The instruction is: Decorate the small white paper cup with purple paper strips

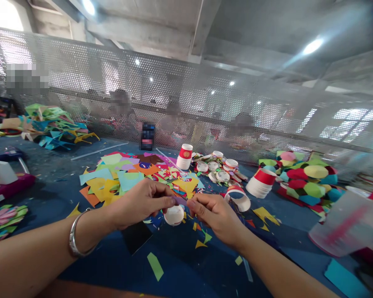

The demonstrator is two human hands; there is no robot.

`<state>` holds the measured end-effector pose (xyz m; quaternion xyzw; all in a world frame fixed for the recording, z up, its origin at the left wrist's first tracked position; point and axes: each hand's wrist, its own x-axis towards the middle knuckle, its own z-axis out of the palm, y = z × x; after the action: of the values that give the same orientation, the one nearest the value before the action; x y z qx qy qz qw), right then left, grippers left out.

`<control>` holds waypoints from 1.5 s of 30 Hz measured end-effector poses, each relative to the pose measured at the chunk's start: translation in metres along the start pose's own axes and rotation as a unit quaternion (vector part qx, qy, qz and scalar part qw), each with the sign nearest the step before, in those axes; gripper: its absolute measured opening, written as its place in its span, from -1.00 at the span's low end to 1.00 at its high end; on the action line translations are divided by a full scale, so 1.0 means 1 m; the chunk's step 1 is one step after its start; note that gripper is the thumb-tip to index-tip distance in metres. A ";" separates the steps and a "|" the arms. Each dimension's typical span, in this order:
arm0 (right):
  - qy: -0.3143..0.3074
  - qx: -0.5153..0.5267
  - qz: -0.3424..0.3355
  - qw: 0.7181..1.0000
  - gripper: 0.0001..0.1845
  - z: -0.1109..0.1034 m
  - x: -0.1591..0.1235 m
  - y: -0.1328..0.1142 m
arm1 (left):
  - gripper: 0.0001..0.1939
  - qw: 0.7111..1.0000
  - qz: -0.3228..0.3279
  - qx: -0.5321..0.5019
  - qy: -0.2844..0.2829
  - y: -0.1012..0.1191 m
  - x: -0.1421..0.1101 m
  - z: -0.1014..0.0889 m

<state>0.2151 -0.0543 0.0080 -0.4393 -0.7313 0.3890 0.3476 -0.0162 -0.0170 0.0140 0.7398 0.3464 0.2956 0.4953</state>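
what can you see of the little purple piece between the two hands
The purple piece is small, thin and plain purple where it shows, and looks like paper or card. The left hand pinches one end between thumb and fingers, and the right hand has its fingertips at the other. It is held up off the blue table. In the picture it lies just above a small white cup. The fingers hide its ends, so its full shape cannot be told.

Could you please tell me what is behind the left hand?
Beyond the left hand lies a pile of coloured paper, including a light-blue piece; whatever the hand itself covers cannot be seen.
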 end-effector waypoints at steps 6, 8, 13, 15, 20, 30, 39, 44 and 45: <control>0.027 0.040 0.020 0.999 -0.50 0.000 0.000 0.002 | -0.53 1.000 -0.007 -0.021 0.000 0.001 0.000 0.002; 0.035 0.054 0.037 0.997 -0.50 0.000 0.001 0.003 | -0.52 0.999 -0.005 -0.034 0.004 -0.001 0.001 0.001; 0.019 0.011 0.037 0.999 -0.50 -0.003 0.002 0.002 | -0.55 0.998 0.021 -0.004 0.058 -0.004 0.005 -0.005; 0.013 -0.023 0.023 0.999 -0.50 -0.004 0.003 0.001 | -0.58 0.995 0.047 0.043 0.075 -0.005 0.006 -0.009; -0.008 -0.065 0.028 0.997 -0.51 -0.003 0.004 0.002 | -0.61 0.990 0.083 0.102 0.052 -0.006 0.010 -0.017; -0.027 -0.125 0.035 0.991 -0.51 -0.001 0.003 0.004 | -0.66 0.979 0.114 0.161 0.052 -0.009 0.010 -0.019; -0.023 -0.143 0.038 0.989 -0.52 -0.003 0.002 0.001 | -0.65 0.959 0.138 0.232 0.089 -0.016 0.015 -0.029; -0.028 -0.137 0.044 0.989 -0.51 -0.001 0.000 0.003 | -0.64 0.966 0.122 0.219 0.062 -0.014 0.013 -0.026; -0.029 -0.135 0.045 0.989 -0.51 -0.001 0.001 0.003 | -0.64 0.968 0.117 0.215 0.053 -0.013 0.012 -0.024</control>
<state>0.2172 -0.0526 0.0060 -0.5032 -0.7665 0.3143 0.2458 -0.0308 0.0090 0.0109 0.8473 0.3388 0.3093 0.2678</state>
